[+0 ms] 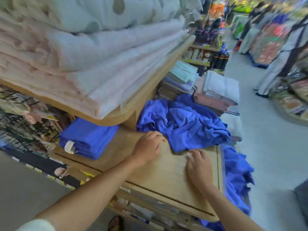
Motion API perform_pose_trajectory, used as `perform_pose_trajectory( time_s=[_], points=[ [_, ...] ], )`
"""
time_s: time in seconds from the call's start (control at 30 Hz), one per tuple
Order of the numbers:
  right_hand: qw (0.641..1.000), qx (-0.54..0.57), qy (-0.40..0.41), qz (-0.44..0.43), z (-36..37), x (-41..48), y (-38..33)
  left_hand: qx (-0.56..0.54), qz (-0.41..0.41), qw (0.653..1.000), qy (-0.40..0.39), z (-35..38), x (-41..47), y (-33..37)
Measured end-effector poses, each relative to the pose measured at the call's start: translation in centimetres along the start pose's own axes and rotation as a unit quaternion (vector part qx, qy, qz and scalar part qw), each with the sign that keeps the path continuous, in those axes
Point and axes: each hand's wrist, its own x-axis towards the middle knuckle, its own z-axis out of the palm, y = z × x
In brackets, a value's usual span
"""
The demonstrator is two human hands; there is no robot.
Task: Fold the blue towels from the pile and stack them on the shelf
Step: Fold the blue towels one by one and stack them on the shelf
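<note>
- Now the left hand point(148, 147) sits in the middle of the frame, with its fingers bent at the near edge of the blue towel pile point(183, 124). I cannot tell if it has pinched any cloth.
- The right hand point(198, 167), a bit lower and to the right, lies loose on the wooden shelf point(158, 180). Its fingertips are at the pile's front corner, and it holds nothing that I can see.
- The folded blue stack point(88, 139) sits at the middle left, under the upper board, well apart from the pile.
- More blue cloth point(236, 172) hangs off the shelf's right edge.
- The step looks like pulling one towel out to fold.
- To do it well, grab just one towel by two corners, not a bunch.
- Pull it slowly onto the bare wood, so the rest does not slide off the right side.
- Smooth it flat before the first fold, so it matches the stack.
</note>
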Motion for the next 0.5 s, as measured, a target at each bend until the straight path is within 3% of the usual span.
perform_pose_trajectory(
  time_s=[0.13, 0.3, 0.5],
  points=[
    [0.997, -0.075, -0.01, -0.007, 0.8, -0.1, 0.6, -0.002, -0.007, 1.0, -0.015, 2.1, 5.7, 3.3],
    [0.997, -0.071, 0.002, -0.004, 1.5, -0.2, 1.1, 0.052, -0.026, 0.998, -0.039, 3.7, 12.2, 4.8],
    [0.998, -0.068, 0.012, -0.003, 2.0, -0.1, 1.4, 0.142, 0.01, 0.985, -0.094, 5.2, 15.7, 5.5]
  ],
)
